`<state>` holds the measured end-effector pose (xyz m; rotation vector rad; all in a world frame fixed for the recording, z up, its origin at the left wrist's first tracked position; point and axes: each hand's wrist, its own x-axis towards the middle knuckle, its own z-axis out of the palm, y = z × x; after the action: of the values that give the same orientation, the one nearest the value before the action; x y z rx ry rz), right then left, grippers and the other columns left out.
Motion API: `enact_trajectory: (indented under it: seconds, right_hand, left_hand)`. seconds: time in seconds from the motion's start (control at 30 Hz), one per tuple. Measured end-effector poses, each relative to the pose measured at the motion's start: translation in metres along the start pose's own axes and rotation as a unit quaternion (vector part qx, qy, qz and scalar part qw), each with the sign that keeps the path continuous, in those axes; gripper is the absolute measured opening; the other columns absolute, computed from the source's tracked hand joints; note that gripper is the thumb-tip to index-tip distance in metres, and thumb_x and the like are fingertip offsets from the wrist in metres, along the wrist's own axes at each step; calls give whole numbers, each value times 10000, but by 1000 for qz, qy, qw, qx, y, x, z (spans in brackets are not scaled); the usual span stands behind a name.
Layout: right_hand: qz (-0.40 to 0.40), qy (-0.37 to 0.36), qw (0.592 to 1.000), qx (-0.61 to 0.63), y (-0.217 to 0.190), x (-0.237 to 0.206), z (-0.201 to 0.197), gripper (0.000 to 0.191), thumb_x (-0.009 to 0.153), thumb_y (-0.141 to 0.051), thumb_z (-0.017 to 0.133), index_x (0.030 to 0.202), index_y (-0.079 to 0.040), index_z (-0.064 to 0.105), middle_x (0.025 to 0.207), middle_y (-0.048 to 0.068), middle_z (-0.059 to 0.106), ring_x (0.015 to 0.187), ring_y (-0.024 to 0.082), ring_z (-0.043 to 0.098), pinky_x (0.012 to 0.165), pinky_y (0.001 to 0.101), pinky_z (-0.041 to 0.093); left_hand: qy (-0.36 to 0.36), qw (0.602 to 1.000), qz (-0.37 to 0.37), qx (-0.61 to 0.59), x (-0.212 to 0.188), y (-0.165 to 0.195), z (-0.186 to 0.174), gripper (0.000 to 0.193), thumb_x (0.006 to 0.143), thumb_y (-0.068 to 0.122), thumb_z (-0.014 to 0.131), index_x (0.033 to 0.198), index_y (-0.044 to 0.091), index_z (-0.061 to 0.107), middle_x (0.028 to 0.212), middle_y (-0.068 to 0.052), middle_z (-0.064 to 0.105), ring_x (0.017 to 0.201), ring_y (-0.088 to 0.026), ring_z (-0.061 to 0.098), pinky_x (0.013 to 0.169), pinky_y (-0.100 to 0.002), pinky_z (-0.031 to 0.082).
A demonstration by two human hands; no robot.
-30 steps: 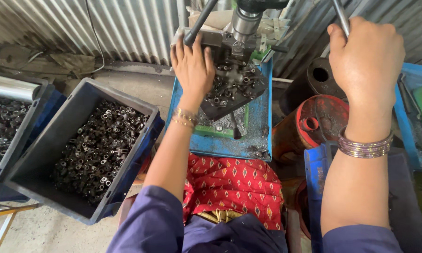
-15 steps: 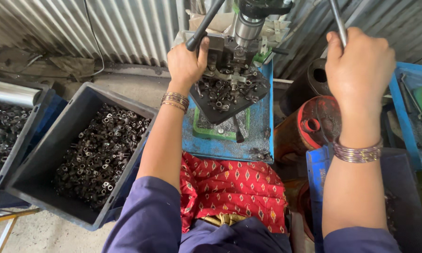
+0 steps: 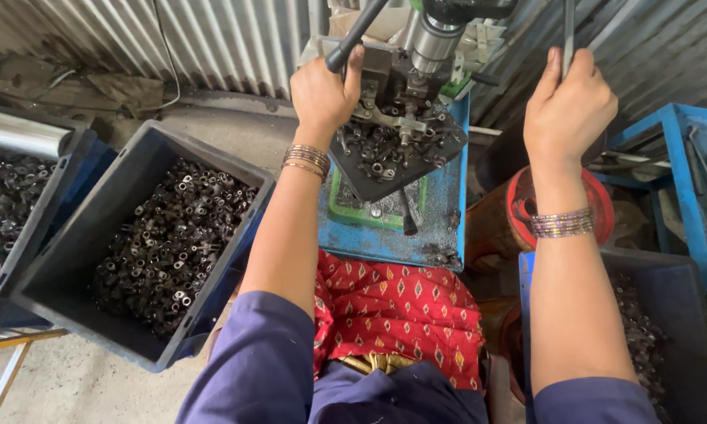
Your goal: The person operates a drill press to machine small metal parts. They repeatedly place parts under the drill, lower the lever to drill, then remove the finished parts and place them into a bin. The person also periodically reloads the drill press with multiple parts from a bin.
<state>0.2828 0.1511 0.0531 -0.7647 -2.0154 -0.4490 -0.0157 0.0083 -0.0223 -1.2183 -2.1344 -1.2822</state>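
Observation:
My right hand is closed around a thin grey metal lever that rises out of the top of the view. My left hand is curled, thumb up, against the end of a black lever beside the press spindle. Its fingers are hidden, so what it holds does not show. Just right of it a black work plate carries several small dark metal parts. The plate sits on a blue machine table. Bangles are on both wrists.
A grey crate of small metal parts stands at my left, with another crate beyond it. A dark crate of parts is at my right, behind it a red drum and a blue frame. Corrugated sheet forms the back wall.
My left hand has lifted off the parts on the work plate and closed up by the black lever's end. My right hand has stayed on the thin lever.

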Motion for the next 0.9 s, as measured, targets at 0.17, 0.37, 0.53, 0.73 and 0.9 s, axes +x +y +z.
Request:
enact_trajectory:
  seconds: [0.17, 0.37, 0.53, 0.73, 0.9]
  right_hand:
    - [-3, 17, 1000, -13, 1, 0, 8, 280, 1106, -183, 576, 893, -2, 555, 799, 186, 623, 727, 429, 625, 630, 508, 477]
    - [4, 25, 1000, -18, -1, 0, 14, 281, 1136, -192, 600, 920, -20, 548, 761, 172, 607, 692, 409, 622, 602, 497, 472]
    - [-3, 45, 998, -48, -1, -1, 18, 277, 1122, -205, 608, 916, -31, 547, 755, 157, 608, 676, 395, 623, 583, 485, 475]
    - [-2, 56, 997, -45, -1, 0, 22, 282, 1115, -196, 622, 902, -30, 544, 732, 151, 592, 649, 389, 613, 564, 475, 473]
    - [-2, 63, 997, -45, 0, 0, 25, 283, 1108, -193, 623, 892, -30, 543, 723, 146, 588, 638, 384, 611, 557, 469, 472]
  left_hand:
    - [13, 1000, -10, 15, -1, 0, -1, 718, 1018, 622, 499, 598, 54, 627, 568, -200, 606, 576, -439, 642, 546, -509, 514]
    - [-22, 999, -15, 18, 1, -3, 0, 724, 1025, 620, 478, 605, 50, 631, 561, -193, 602, 561, -431, 639, 524, -511, 495]
    - [-7, 999, -8, 30, 1, -4, 3, 740, 1023, 638, 459, 600, 58, 637, 562, -191, 604, 568, -430, 643, 532, -517, 497]
    - [-12, 999, -12, 40, 1, -5, 2, 742, 1023, 639, 466, 603, 52, 636, 561, -196, 603, 578, -438, 642, 537, -524, 496]
    - [-2, 999, -12, 31, 1, -4, 2, 730, 1017, 637, 475, 613, 55, 651, 568, -197, 612, 584, -438, 648, 541, -520, 503]
